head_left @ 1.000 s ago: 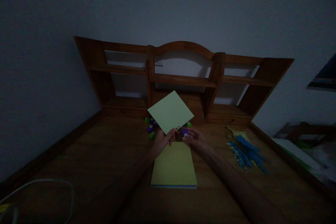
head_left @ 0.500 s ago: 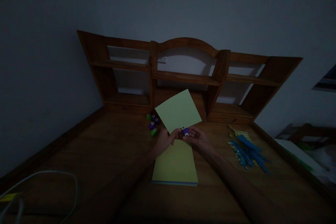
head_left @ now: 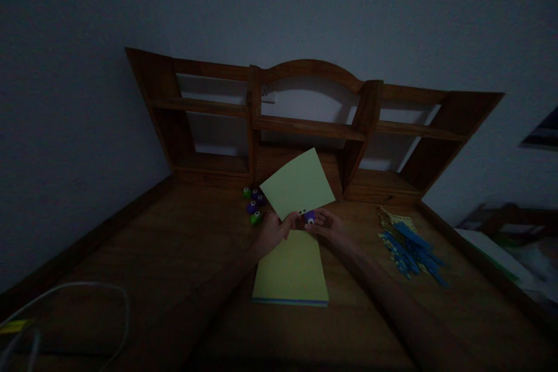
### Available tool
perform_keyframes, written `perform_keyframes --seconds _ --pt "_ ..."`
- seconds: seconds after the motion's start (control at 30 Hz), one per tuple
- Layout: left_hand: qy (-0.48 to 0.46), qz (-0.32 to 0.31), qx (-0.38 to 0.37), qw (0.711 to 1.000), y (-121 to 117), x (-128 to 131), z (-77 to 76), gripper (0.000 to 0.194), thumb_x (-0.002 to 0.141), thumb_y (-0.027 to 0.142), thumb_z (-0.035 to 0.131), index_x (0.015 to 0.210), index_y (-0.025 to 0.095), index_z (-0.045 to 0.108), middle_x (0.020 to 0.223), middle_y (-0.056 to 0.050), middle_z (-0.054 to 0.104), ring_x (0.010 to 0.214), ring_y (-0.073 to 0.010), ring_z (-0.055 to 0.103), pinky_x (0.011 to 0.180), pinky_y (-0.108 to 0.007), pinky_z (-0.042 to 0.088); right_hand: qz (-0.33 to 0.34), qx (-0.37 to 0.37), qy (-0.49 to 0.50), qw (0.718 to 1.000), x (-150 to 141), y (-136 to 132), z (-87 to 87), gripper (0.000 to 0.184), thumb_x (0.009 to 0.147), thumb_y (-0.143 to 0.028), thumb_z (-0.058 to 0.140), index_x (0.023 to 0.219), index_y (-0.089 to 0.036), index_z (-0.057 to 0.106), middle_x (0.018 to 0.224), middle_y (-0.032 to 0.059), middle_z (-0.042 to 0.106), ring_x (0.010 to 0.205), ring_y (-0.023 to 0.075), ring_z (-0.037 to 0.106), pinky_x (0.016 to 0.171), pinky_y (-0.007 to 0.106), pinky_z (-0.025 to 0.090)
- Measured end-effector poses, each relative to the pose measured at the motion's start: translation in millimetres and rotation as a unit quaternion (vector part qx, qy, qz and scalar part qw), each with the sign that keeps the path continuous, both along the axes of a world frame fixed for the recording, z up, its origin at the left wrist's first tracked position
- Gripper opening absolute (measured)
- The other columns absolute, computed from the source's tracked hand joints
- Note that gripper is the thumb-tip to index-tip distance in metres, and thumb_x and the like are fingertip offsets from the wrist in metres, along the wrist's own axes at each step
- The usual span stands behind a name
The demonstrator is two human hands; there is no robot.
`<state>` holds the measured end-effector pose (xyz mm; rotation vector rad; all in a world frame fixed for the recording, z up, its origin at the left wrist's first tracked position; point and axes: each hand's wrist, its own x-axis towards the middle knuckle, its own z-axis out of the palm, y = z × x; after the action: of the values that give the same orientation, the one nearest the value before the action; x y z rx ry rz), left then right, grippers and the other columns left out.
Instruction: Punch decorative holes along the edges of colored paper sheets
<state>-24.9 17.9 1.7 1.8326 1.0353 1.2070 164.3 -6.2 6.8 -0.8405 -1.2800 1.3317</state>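
A pale yellow sheet of paper (head_left: 300, 181) is held up, tilted, by my left hand (head_left: 274, 231), closed with thumb and fingers on its lower edge. My right hand (head_left: 330, 226) is closed round a small purple paper punch (head_left: 310, 218) with a white round button, at that same edge. A few small dark holes show in the sheet just left of the punch. Beneath both hands lies a stack of yellow paper (head_left: 291, 270), with a bluish layer at its front edge. Left of my left hand stand several green and purple punches (head_left: 256, 218).
A wooden shelf unit (head_left: 307, 127) rises at the back of the wooden desk (head_left: 183, 244). To the right lies a heap of blue and yellow cut strips (head_left: 412, 247). A white cable (head_left: 93, 286) loops at the front left, near a yellow object (head_left: 14, 326).
The sheet has shifted very slightly to the right. Both hands keep their grip, and the punch stays at the sheet's lower edge.
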Motion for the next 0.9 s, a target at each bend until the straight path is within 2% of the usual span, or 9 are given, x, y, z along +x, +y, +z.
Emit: perform_keyframes --seconds 0.27,0.53,0.9 --pt "0.014 0.009 0.001 1.000 -2.1 -1.3 4.3 0.047 0.086 0.048 0.046 0.055 0.015 0.056 0.042 0.001 0.049 0.041 -0.0101 0.049 0.047 -0.019 0.037 0.013 -0.008 -0.020 1.000 0.6 -1.4 1.6 0.041 0.062 -0.021 0.080 0.098 -0.023 0.060 0.103 0.0061 0.068 0.094 0.0205 0.063 0.087 0.037 0.045" --pt "0.009 0.000 0.001 1.000 -2.9 -0.2 4.9 0.046 0.086 0.047 0.047 0.054 0.015 0.054 0.042 0.001 0.047 0.041 -0.0097 0.048 0.049 -0.019 0.037 -0.010 0.009 -0.032 0.999 0.5 -0.4 0.7 0.037 0.060 -0.024 0.081 0.092 -0.022 0.062 0.092 0.0031 0.069 0.084 0.0171 0.063 0.078 0.031 0.047" --pt "0.028 -0.016 -0.016 0.999 -2.8 -0.6 5.5 0.042 0.085 0.047 0.047 0.059 0.015 0.055 0.044 0.002 0.048 0.040 -0.0097 0.047 0.045 -0.020 0.035 -0.029 -0.017 0.008 0.999 -2.2 -1.9 2.6 0.034 0.057 -0.026 0.083 0.085 -0.019 0.064 0.094 0.0055 0.070 0.085 0.0202 0.065 0.075 0.032 0.047"
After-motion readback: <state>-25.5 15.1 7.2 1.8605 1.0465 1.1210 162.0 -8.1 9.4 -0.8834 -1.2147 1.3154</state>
